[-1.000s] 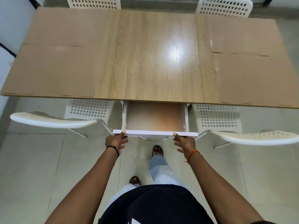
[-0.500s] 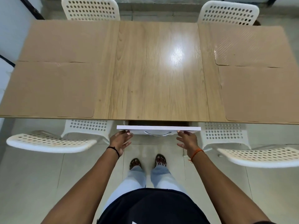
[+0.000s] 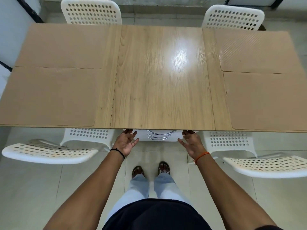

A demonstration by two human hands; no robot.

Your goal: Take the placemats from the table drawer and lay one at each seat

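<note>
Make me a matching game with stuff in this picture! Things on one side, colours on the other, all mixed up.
Things:
1. chair
2. placemat
3. band on right hand's wrist
4. band on left hand's wrist

Colours:
A. black
B. white
C. orange
D. tan

Pairs: 1-B, 2-D, 3-C, 4-A

Black top point(image 3: 154, 214), pale jeans point(image 3: 139, 188), sandals point(image 3: 137, 170) — black band point(image 3: 118, 151) left wrist, orange thread point(image 3: 201, 156) right.
</note>
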